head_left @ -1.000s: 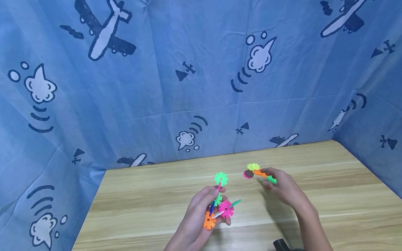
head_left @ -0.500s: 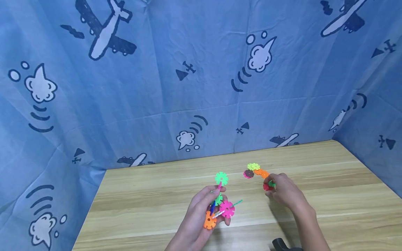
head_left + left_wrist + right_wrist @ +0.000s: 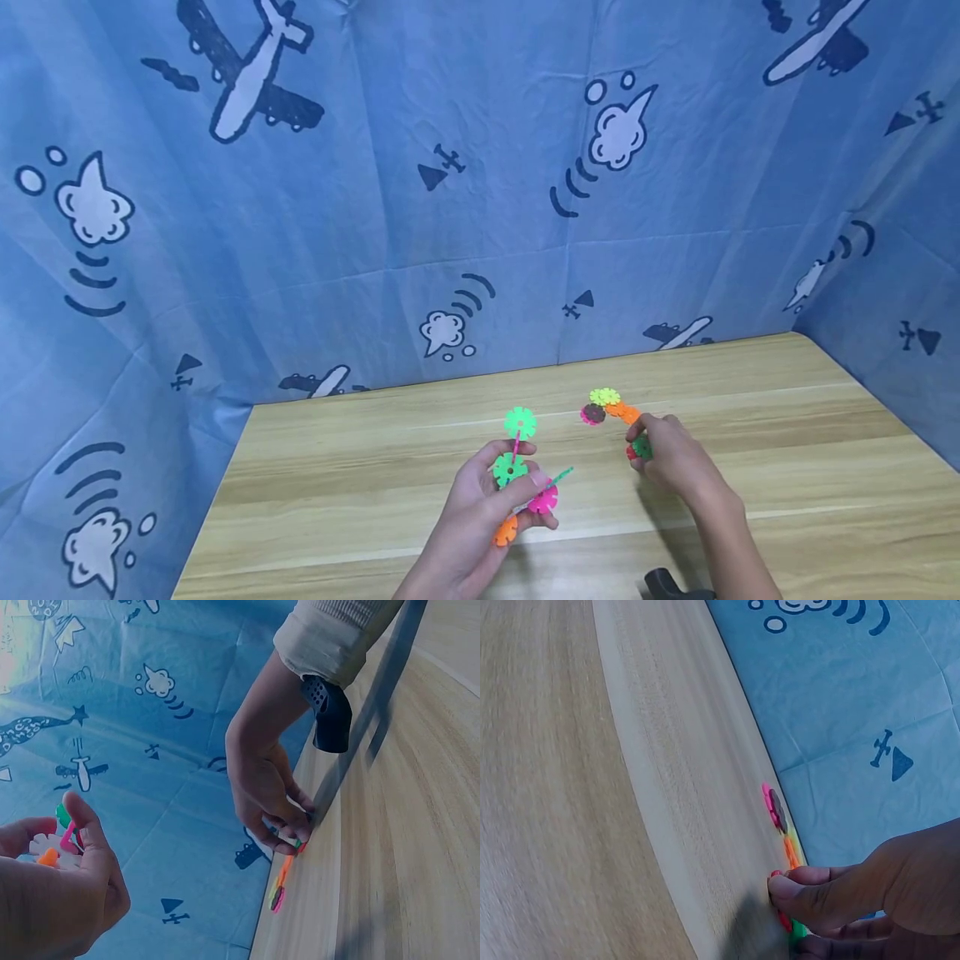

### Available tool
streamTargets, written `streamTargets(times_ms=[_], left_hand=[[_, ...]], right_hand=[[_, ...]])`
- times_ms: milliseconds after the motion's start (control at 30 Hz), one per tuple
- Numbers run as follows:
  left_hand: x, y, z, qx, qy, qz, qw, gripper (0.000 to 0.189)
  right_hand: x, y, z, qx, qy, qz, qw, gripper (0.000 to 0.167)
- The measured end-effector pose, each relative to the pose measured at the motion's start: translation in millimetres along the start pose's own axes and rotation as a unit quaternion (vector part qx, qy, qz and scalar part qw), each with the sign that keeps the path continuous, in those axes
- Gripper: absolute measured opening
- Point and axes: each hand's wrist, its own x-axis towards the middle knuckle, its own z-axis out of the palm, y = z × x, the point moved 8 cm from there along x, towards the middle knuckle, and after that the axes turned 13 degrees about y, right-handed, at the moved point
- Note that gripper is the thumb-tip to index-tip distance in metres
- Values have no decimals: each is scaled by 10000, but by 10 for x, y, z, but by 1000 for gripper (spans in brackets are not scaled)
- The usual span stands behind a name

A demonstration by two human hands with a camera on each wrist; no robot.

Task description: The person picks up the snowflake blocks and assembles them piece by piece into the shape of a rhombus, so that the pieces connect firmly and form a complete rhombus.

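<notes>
In the head view my left hand [image 3: 476, 510] holds several toothed plastic snowflake discs slotted together. A light green disc [image 3: 521, 422] stands at the top, a second green disc [image 3: 509, 471] lower down, then a pink disc [image 3: 545, 499] and an orange disc [image 3: 506, 531]. The left thumb lies across the middle of this build. On the right, my right hand [image 3: 678, 467] pinches at a dark green disc [image 3: 641, 448] and a red disc [image 3: 632, 453] on the table. Its thumb overlaps the red disc [image 3: 784, 920] in the right wrist view.
Beyond the right fingers lie more loose discs: yellow [image 3: 605, 397], orange [image 3: 623, 412], and a brown one [image 3: 594, 413] over pink. The wooden table [image 3: 360, 500] ends at a blue patterned curtain [image 3: 487, 208]. A black object [image 3: 663, 583] shows beside the right forearm.
The right hand has drawn slightly nearer and closed its fingers at the green and red discs. The left thumb has shifted right across the build, and its lower discs have turned.
</notes>
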Motion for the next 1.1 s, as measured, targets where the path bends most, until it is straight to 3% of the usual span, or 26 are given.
streamTargets(times_ms=[233,533,800,933,1100], left_hand=[[-1,1,9,122,-69,107,9998,42],[-3,-5,-13,160,19,116,9998,43],[-2,-13,-29,159,31,120,9998,42],[0,-12,-31,155,44,112,9998,42],[-2,-1,-16,159,-1,130,9998,43]], right_hand=[[-5,2,-23,-70,93,-140,9998,26],[-5,63,23,-162,-246,58,9995,26],[24,4,-36,-200,353,-448,9982,21],[42,-56,-55,109,458,-692,9965,17],[40,-109,-104,894,333,-543,9940,14]])
